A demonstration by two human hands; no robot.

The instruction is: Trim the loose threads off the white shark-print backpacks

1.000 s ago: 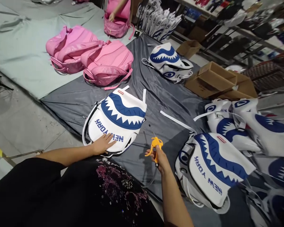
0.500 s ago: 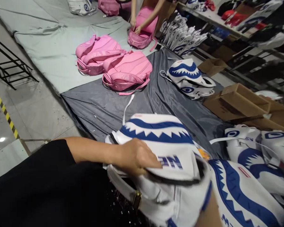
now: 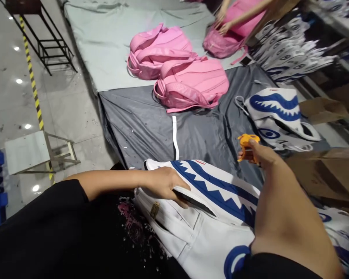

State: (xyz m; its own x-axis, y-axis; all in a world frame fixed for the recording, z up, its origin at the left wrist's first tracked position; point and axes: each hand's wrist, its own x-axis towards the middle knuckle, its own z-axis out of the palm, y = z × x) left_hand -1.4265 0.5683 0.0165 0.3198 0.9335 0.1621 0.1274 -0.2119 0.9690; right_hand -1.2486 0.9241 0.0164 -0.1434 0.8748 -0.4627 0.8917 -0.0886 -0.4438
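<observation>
A white backpack with a blue shark-teeth pattern lies at the near edge of the dark-covered table, its opening gaping. My left hand grips the edge of that opening, fingers wrapped over the fabric. Above the table, right of the backpack, my right hand is closed around a small orange tool. A white strap extends from the backpack's far side. Past it lie two pink backpacks.
Another person's hands hold a pink bag at the top. More white-and-blue bags lie at right, near cardboard boxes. A small stool and a taller black stool stand at left.
My right hand has come into view from the lower right with the orange tool. The backpack has turned and its front panel sits differently. The camera view has shifted left.
</observation>
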